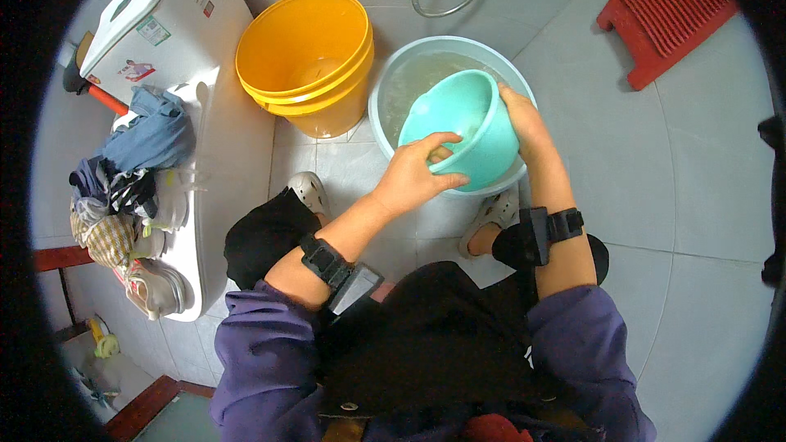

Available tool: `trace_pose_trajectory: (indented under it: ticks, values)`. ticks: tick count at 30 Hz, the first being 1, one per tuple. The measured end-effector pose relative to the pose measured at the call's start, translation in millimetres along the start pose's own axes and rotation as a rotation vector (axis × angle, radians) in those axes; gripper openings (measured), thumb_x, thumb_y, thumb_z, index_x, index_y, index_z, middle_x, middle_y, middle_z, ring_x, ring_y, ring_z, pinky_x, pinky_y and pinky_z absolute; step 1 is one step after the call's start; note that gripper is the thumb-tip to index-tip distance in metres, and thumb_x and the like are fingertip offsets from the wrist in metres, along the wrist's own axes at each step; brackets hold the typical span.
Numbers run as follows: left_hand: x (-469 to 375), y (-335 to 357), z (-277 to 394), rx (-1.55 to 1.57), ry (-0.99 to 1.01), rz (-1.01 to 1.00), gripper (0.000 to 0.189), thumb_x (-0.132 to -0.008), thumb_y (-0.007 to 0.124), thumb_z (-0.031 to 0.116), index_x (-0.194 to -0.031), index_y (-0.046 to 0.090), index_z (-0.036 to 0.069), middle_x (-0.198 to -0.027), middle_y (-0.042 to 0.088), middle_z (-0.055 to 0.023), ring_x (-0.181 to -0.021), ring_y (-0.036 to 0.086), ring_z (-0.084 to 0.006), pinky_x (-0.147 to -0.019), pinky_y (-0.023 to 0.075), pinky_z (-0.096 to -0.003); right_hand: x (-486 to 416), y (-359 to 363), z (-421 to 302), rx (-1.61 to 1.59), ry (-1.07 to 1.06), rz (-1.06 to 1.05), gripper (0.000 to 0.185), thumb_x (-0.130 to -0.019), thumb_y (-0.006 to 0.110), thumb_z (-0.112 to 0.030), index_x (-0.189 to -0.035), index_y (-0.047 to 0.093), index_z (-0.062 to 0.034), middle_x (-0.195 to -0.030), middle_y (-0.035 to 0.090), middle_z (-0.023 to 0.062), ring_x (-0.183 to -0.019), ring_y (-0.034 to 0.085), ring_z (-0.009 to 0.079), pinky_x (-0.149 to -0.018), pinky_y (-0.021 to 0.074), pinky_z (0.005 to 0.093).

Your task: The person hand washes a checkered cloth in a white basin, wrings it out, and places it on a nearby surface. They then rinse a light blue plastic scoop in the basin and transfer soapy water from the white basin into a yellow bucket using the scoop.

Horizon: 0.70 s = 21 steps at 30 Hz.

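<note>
A turquoise plastic basin (451, 113) is tilted over a larger pale blue tub (382, 104), its opening turned towards the left. Cloudy water (402, 80) stands in the tub. My left hand (424, 169) grips the basin's near rim, fingers inside the wall and thumb outside. On the other side, my right hand (525, 120) holds the basin around its right outer wall; part of that hand is hidden behind it. Black straps with small grey devices circle both my forearms.
A yellow bucket (344, 95) stands left of the tub. Clothes (147, 132) and white shoes (153, 288) lie on a white appliance (230, 196). A metal shower hose (442, 13) hangs behind. A red plastic stool (666, 12) stands at the upper right. My clogs (310, 190) flank the near floor.
</note>
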State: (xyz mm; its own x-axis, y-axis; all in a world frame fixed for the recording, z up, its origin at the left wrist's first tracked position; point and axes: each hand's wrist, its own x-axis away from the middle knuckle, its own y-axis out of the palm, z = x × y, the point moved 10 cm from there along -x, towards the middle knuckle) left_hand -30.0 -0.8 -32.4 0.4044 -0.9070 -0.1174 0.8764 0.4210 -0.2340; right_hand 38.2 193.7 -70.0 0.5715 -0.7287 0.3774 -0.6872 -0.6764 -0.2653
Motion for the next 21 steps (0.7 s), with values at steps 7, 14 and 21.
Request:
trace_pose_trajectory:
  ticks: [7,14,21]
  values:
    - [-18,-13,-16,0.17,-0.142,0.197,0.028,-0.08,0.066,0.011,-0.104,0.06,-0.002,-0.089,0.067,-0.0158,-0.08,0.064,-0.0234,-0.073,0.0492,-0.0341,97,60,-47,0.582,-0.912,0.273,0.038,-0.093,0.04,-0.02,-0.121,0.05,0.004,-0.124,0.052,0.0208,-0.118,0.046,0.036,-0.103,0.0314,0.0429]
    - [-1,6,5,0.028,-0.062,0.112,0.024,-0.084,0.064,0.021,-0.09,0.059,-0.002,-0.078,0.064,-0.0187,-0.073,0.064,-0.0316,-0.067,0.0489,-0.0373,48,60,-55,0.519,-0.578,-0.066,0.041,-0.094,0.035,-0.025,-0.116,0.056,0.0029,-0.116,0.057,0.023,-0.111,0.051,0.0382,-0.101,0.0348,0.0417]
    - [-10,8,36,-0.401,0.289,-0.077,0.026,-0.08,0.065,0.017,-0.096,0.057,-0.002,-0.092,0.061,-0.0242,-0.087,0.06,-0.0376,-0.074,0.0478,-0.0383,56,32,-86,0.161,-0.672,0.123,0.037,-0.094,0.04,-0.024,-0.116,0.058,0.0004,-0.121,0.055,0.0211,-0.116,0.049,0.0353,-0.1,0.0343,0.042]
